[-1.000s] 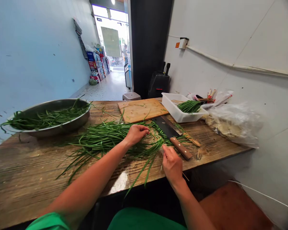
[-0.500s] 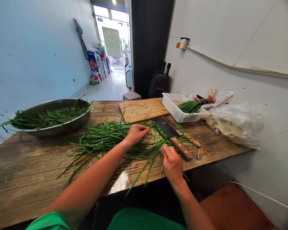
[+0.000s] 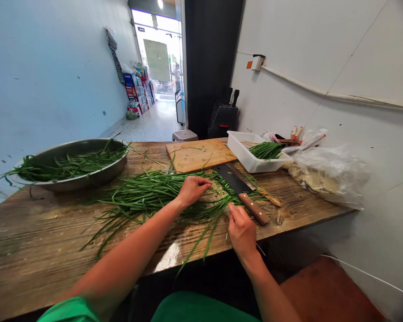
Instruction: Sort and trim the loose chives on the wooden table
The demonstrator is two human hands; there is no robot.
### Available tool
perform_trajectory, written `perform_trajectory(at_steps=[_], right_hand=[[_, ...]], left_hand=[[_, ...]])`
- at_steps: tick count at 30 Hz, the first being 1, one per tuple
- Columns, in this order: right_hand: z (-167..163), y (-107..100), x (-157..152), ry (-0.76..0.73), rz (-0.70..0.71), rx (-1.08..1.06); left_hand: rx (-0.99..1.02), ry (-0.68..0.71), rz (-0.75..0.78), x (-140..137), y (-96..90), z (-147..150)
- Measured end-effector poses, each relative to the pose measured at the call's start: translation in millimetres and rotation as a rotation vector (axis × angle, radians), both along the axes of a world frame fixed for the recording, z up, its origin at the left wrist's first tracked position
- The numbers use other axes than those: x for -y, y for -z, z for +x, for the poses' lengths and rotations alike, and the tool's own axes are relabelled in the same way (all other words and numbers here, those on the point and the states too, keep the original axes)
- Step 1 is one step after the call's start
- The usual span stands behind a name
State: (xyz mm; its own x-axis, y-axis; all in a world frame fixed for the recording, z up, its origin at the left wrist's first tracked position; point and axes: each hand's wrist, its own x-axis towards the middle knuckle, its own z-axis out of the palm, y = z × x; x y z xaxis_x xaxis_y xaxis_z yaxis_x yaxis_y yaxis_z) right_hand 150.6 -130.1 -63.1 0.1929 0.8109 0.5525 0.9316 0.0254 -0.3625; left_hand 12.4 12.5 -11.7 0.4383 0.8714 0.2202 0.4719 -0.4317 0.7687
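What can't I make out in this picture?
All in the head view:
- Right hand: its own back hides the palm and anything in it.
- Left hand: too small to tell what, if anything, it pinches.
- Right forearm: cut off by the bottom edge.
- Metal basin: green leaves hide its bottom.
- Plastic bag: crumpled, shiny film blurs its pale contents.
- Person outside: too small.
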Motion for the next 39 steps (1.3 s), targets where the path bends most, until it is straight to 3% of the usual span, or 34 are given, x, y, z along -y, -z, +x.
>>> perform_trajectory(at_steps=[3,7,9,11,12,15,18,26,30,39], right_hand=[[0,0,0,0.002,-0.002,-0.001],[1,1,0,0.001,0.006,-0.006],[1,2,0,-0.001,0.018,-0.011],[1,2,0,0.004,0.029,-0.012],[2,3,0,0.008,0.032,-0.01],[2,3,-1,0.016,0.028,-0.01],[3,3,-1,0.015,0.026,-0.024],[5,-1,0,0.012,0.114,-0.126],[15,-31,-6,0.034,0.171,-0.101],[33,-148,-50,0.001,0.383,0.198]], left_hand=[[-0.03,0.094,0.007,11,-1.8,6],[-0.175,0.389,0.035,21,-13.6,10],[-0.19,0.376,0.105,19,-26.1,3],[-0.16,0.234,0.186,14,-40.9,-9],[-0.18,0.226,0.185,11,-47.7,-17],[-0.359,0.376,0.044,6,-60.1,-40],[-0.485,0.399,0.044,4,-57.4,-50],[-0.558,0.395,0.207,-10,-35.1,-51],[-0.563,0.349,0.211,-22,-34.6,-61],[-0.568,0.168,0.238,-30,-34.8,-75]])
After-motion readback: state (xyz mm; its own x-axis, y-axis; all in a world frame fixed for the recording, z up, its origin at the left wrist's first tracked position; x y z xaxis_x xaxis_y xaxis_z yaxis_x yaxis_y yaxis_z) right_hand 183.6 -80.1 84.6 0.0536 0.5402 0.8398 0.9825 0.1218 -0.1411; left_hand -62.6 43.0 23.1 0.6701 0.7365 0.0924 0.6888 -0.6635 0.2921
